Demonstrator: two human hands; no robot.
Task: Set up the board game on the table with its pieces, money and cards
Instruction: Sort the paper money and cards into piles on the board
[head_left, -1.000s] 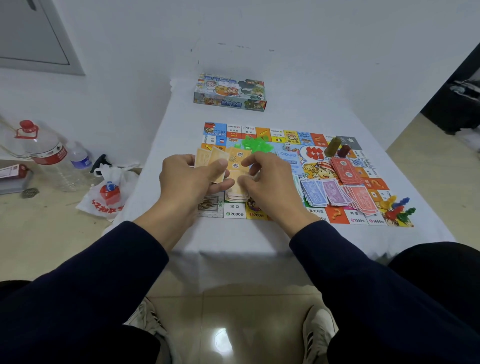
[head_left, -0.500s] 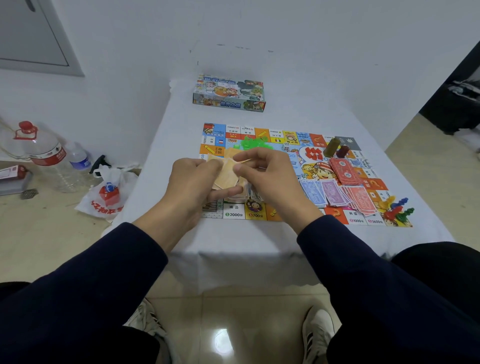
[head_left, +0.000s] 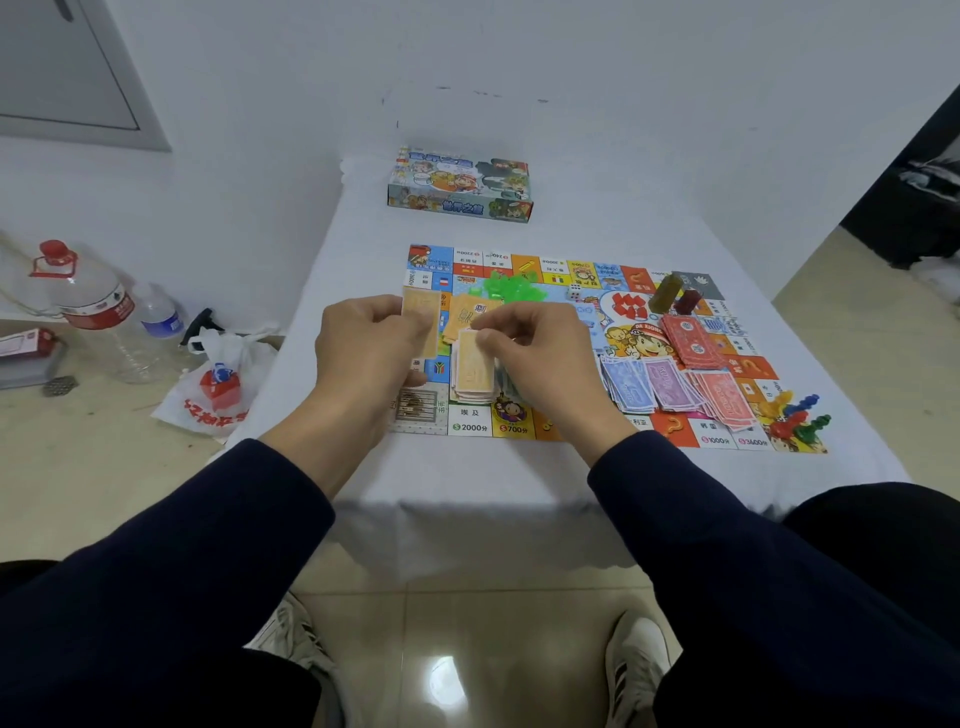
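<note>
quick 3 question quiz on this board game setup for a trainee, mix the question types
1. True or false: the game box lies on the board.
2. Which pile lies nearest the coloured pawns? A blue notes B red notes C green houses
3. What does the left hand hold?

Key
1. False: it lies beyond the board, on the table.
2. B
3. Orange notes.

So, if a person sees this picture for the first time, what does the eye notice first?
Probably the two hands at the centre: the left hand holds orange notes, the right hand pinches one off a stack. Beneath lies the colourful game board; its box sits behind it.
</note>
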